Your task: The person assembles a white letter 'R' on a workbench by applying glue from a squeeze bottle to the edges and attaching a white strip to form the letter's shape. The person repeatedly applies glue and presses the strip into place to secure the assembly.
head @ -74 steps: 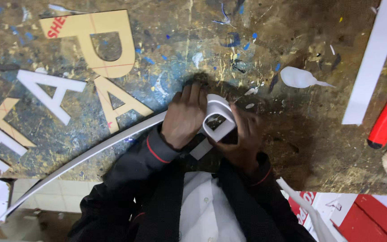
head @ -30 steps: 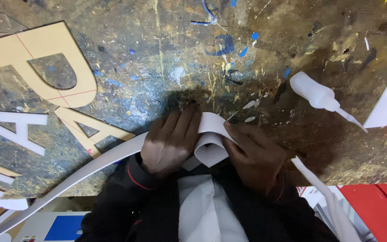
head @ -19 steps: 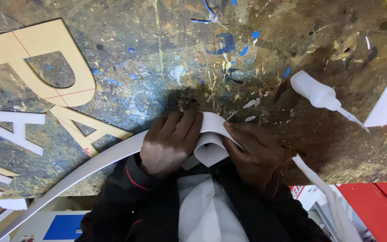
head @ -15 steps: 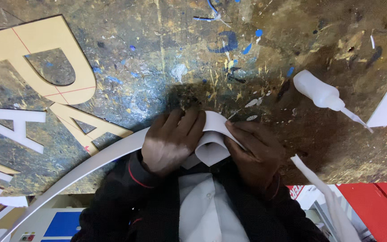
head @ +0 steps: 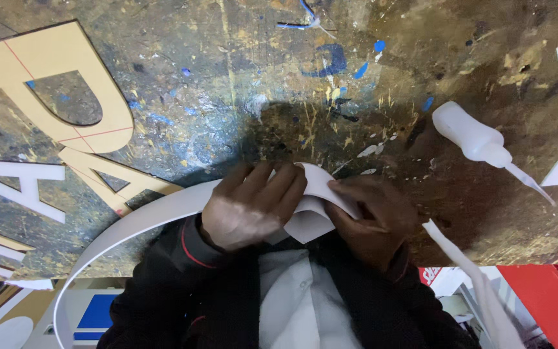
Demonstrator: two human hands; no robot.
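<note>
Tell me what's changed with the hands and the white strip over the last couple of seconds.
The small white block seen earlier at the fingers is out of sight; both hands now press a fold in the white strip, left hand on top, right hand pinching its edge. The view shifted, so the glue bottle and cut-out letters sit differently in frame. The strip stays held throughout.

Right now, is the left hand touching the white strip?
Touching. The head view shows the left hand pressed flat on the bent white strip, its fingers lying over the fold, with no gap between them.
</note>
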